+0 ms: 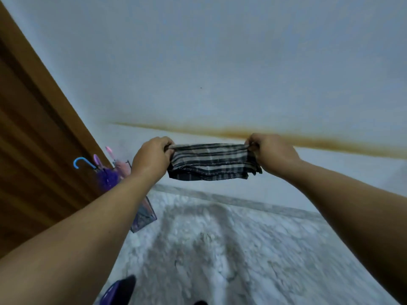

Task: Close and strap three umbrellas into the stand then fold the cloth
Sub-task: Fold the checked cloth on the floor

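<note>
Head view: a folded plaid cloth (210,161) is held up in the air before a pale wall (220,62), stretched between both hands. Its left top corner is pinched by the left hand (152,155), and its right top corner is gripped by the right hand (272,153); the fingertips of both are hidden behind the bunched fabric. Several layers are seen at the lower edge, though their number cannot be counted. To the left, beside a brown door (33,139), closed umbrellas (108,172) are stood in a stand (144,214), which is largely covered by the left forearm; how many umbrellas are there cannot be made out, nor any straps. A dark object (120,291) is cut off at the bottom edge and cannot be identified. The marbled floor (242,249) is blurred.
</note>
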